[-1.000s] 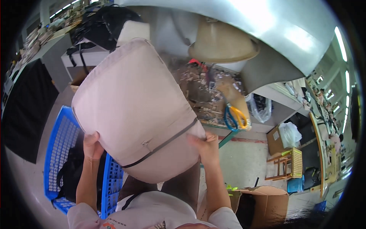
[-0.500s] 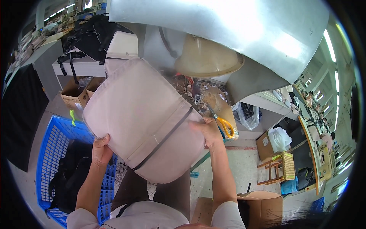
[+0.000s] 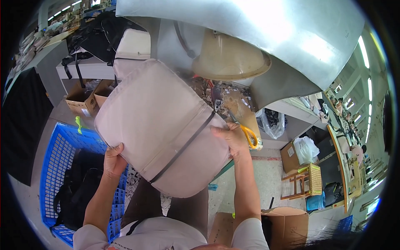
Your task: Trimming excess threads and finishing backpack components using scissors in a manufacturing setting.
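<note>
A pale pinkish-beige fabric bag panel (image 3: pixel 146 108) with rounded corners is spread between my two hands, tilted above my lap. A dark strip, perhaps a zipper, runs slantwise across it. My left hand (image 3: pixel 114 161) pinches its left edge, thumb on top and fingers underneath. On the right edge, my right hand (image 3: pixel 232 138) grips the panel near the end of the dark strip, its thumb lying over the cloth. Just beyond that hand lie scissors with orange handles (image 3: pixel 251 136). A similar pale piece (image 3: pixel 132 46) rests on the bench behind the panel.
Ahead stands a metal hood (image 3: pixel 250 21) over a translucent tan cover (image 3: pixel 233 58) and a scrap-strewn worktop (image 3: pixel 235 104). A blue plastic crate (image 3: pixel 50 183) holding black items is at my left. Cardboard boxes (image 3: pixel 291 225) and a small wooden stool (image 3: pixel 306 183) stand to the right.
Both hands and the panel have shifted slightly to the right, and the panel's lower edge sits a little higher. The hold on both edges stays the same.
</note>
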The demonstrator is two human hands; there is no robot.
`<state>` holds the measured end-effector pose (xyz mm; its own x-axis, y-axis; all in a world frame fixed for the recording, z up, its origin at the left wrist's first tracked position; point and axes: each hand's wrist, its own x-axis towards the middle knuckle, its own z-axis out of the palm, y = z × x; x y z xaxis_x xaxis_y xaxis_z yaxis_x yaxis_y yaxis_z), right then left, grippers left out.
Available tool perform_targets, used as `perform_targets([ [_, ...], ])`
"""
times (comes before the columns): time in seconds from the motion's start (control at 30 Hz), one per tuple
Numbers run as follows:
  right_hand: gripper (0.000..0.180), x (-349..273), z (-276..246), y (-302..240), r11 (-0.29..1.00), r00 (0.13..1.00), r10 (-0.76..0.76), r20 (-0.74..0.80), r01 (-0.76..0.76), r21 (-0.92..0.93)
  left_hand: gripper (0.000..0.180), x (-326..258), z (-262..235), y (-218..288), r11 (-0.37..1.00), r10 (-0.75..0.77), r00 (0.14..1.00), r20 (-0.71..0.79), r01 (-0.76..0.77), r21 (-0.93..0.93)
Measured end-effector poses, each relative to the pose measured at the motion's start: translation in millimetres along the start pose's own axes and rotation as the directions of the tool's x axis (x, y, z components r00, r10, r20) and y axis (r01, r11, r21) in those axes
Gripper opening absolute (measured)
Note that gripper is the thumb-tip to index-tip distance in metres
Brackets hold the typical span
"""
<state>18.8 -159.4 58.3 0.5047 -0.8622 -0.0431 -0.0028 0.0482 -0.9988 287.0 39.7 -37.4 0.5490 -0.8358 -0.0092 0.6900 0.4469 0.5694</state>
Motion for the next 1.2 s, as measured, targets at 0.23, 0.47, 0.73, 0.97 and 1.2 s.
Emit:
perform_targets([
  [0.23,0.017,-9.2,-5.3,8.9,0.998,1.000,0.013,-0.016,-0.012,0.064,0.048,-0.9,1.0,-3.0,1.000,-0.012,0.999,0.035,0.012,0.017],
  [0.47,0.015,-21.9,-13.0,13.6,0.996,0.999,0.013,-0.044,-0.009,0.089,0.050,-3.6,5.4,-7.9,0.999,-0.041,0.997,0.060,0.042,-0.008],
  [0.73,0.022,-25.9,-18.0,8.9,0.998,0.999,-0.021,-0.051,0.024,0.062,0.055,-3.0,4.2,-14.2,0.996,-0.081,0.995,0.054,0.083,-0.028],
  [0.97,0.023,-43.7,-11.1,3.4,0.998,0.998,0.017,-0.065,-0.013,0.054,0.055,-15.3,9.3,-11.9,0.993,-0.116,0.992,0.044,0.118,-0.032],
  [1.2,0.019,-50.8,22.7,30.9,0.993,0.998,-0.020,0.055,0.026,-0.114,0.035,-41.5,-38.4,22.0,0.966,0.159,0.962,-0.222,-0.105,0.238],
])
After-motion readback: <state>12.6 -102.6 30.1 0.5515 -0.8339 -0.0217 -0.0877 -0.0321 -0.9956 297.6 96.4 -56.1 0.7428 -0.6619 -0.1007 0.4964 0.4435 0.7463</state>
